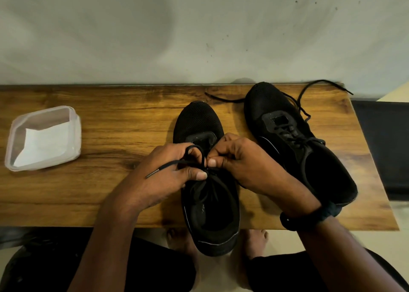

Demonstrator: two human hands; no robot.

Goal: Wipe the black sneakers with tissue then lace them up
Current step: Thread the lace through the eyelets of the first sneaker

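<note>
L grip (168,172), R grip (245,165) on lace (200,152); prob. tissue (44,145) in tub (74,134)

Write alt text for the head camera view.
The left hand and right hand tie a lace loop on a black sneaker on a wooden table. A second sneaker beside it has a loose lace; a plastic box of tissue sits far left.

near sneaker (208,194): lace (192,158) looped | far sneaker (296,141): laces loose
</note>
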